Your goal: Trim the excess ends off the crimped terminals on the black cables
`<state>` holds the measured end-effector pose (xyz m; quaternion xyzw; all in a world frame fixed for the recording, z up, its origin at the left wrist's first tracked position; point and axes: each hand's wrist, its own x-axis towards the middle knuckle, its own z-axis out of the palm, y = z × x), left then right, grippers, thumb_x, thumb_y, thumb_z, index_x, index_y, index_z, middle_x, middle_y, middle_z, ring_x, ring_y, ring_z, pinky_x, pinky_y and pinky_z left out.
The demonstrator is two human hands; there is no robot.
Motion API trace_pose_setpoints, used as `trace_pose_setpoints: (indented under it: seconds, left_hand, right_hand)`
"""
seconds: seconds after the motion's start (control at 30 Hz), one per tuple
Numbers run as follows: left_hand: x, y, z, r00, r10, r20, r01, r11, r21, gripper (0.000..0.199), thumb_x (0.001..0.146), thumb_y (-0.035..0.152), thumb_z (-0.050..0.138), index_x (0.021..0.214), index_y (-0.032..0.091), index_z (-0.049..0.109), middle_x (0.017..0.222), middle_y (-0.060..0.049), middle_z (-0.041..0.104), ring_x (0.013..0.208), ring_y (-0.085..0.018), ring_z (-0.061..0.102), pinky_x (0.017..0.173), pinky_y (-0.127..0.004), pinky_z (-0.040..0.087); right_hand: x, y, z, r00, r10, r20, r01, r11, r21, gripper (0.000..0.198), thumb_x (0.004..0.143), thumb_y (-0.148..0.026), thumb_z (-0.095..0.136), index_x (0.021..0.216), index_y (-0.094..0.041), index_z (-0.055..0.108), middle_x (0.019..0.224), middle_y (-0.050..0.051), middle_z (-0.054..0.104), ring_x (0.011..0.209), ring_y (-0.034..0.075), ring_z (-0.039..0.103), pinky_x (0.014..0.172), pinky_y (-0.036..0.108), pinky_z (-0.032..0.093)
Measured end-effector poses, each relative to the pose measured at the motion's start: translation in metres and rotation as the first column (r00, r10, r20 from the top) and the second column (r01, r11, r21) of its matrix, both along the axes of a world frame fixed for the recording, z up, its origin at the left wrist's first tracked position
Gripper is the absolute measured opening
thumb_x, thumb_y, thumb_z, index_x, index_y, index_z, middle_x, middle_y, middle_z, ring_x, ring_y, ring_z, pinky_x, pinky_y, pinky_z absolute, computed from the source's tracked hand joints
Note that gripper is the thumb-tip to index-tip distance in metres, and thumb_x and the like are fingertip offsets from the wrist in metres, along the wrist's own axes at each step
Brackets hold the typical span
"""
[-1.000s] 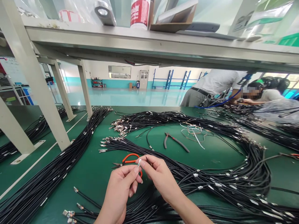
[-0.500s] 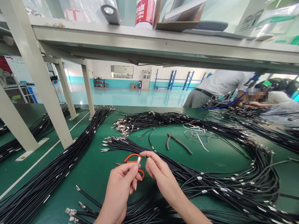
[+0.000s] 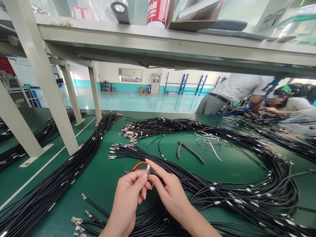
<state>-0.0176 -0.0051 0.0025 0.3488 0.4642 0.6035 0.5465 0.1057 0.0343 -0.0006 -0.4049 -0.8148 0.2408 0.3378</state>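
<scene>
My left hand pinches a small silvery metal cable connector between thumb and fingertips. Close against it, my right hand has its thumb and fingers closed on the end of a black cable, partly hidden by the fingers. The index finger of that hand reaches the connector's top. Beneath both hands lie orange-handled scissors, largely covered. Black cables with metal plugs spread over the green table near my left wrist. Beyond the right hand rests a thick bundle of black cables.
Grey-handled pliers and loose white strips lie further back. Another cable bundle runs along the left, beside the shelf's metal posts. The shelf beam crosses overhead. Two people work at the far right.
My right hand has moved left and slightly down, bringing the cable end to the connector in my left hand. The left hand has barely shifted. The camera view has moved slightly.
</scene>
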Motion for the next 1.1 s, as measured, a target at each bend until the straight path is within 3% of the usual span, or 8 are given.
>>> trace_pose_setpoints:
  seconds: [0.17, 0.37, 0.57, 0.9, 1.1]
  left_hand:
    - [0.0001, 0.0005, -0.0004, 1.0, 0.002, -0.012, -0.002, 1.0, -0.006, 0.026, 0.071, 0.035, 0.06, 0.062, 0.011, 0.061, 0.053, 0.0, 0.052, 0.04, -0.003, 0.033, 0.037, -0.016, 0.022]
    - [-0.0001, -0.0002, -0.0015, 1.0, -0.007, -0.028, 0.007, 1.0, -0.003, 0.027, 0.071, 0.035, 0.059, 0.06, 0.011, 0.061, 0.053, -0.001, 0.053, 0.04, -0.003, 0.033, 0.037, -0.017, 0.021]
    - [-0.0007, -0.0006, -0.0009, 1.0, -0.007, -0.019, 0.007, 1.0, 0.007, 0.027, 0.07, 0.036, 0.06, 0.059, 0.012, 0.062, 0.055, -0.001, 0.053, 0.04, -0.003, 0.034, 0.037, -0.017, 0.021]
    - [-0.0005, -0.0001, -0.0029, 0.999, -0.01, -0.038, 0.011, 1.0, 0.018, 0.027, 0.072, 0.035, 0.059, 0.059, 0.012, 0.061, 0.055, 0.0, 0.053, 0.04, -0.003, 0.034, 0.037, -0.017, 0.021]
    - [-0.0008, 0.0003, -0.0033, 0.999, -0.011, -0.033, 0.012, 1.0, 0.018, 0.028, 0.072, 0.034, 0.059, 0.057, 0.011, 0.061, 0.054, -0.001, 0.053, 0.041, -0.003, 0.033, 0.037, -0.017, 0.021]
  right_hand:
    - [0.0003, -0.0003, -0.0004, 1.0, -0.007, 0.012, 0.007, 1.0, 0.004, 0.037, 0.086, -0.03, 0.038, 0.123, -0.028, 0.046, 0.07, -0.001, 0.063, 0.056, 0.014, 0.052, 0.058, 0.025, 0.042]
    - [0.0003, 0.0009, 0.0033, 1.0, 0.012, -0.014, -0.012, 1.0, -0.02, 0.034, 0.086, -0.029, 0.039, 0.118, -0.028, 0.05, 0.085, 0.0, 0.067, 0.064, 0.014, 0.058, 0.066, 0.026, 0.045]
    - [0.0007, 0.0002, 0.005, 0.998, 0.026, -0.051, -0.027, 0.999, -0.028, 0.033, 0.086, -0.029, 0.04, 0.117, -0.029, 0.052, 0.093, 0.001, 0.067, 0.08, 0.017, 0.061, 0.076, 0.028, 0.045]
    - [0.0015, -0.0003, 0.0059, 1.0, 0.029, 0.011, -0.029, 0.999, -0.027, 0.033, 0.087, -0.03, 0.039, 0.118, -0.03, 0.049, 0.081, -0.001, 0.067, 0.062, 0.015, 0.059, 0.066, 0.026, 0.045]
    - [-0.0004, -0.0026, 0.0083, 0.997, 0.047, -0.053, -0.048, 0.999, -0.023, 0.03, 0.087, -0.03, 0.038, 0.113, -0.029, 0.052, 0.085, -0.001, 0.066, 0.071, 0.015, 0.06, 0.069, 0.024, 0.044]
